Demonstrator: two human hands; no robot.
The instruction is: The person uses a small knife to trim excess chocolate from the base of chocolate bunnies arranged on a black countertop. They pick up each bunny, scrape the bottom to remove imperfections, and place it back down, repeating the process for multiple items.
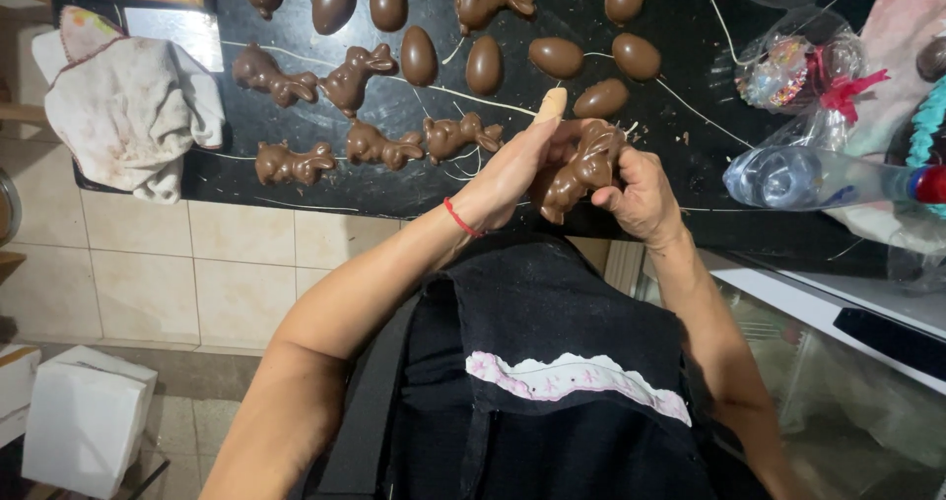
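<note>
Fingers [552, 131] of your left hand [512, 170] curl against the upper side of the chocolate bunny [581, 170], while your right hand [641, 190] pinches its other flank. Its long axis slants from upper right down to lower left, above the black counter's [394, 190] near edge, just ahead of other bunnies [374, 145] and eggs [557, 57].

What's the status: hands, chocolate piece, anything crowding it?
Left hand and right hand both gripping chocolate bunny. Held above black counter. Other bunnies and eggs lie apart.

Bunnies [379, 145] left, eggs [557, 57] right on the counter [296, 180] — cloth [128, 106] at its left edge
</note>
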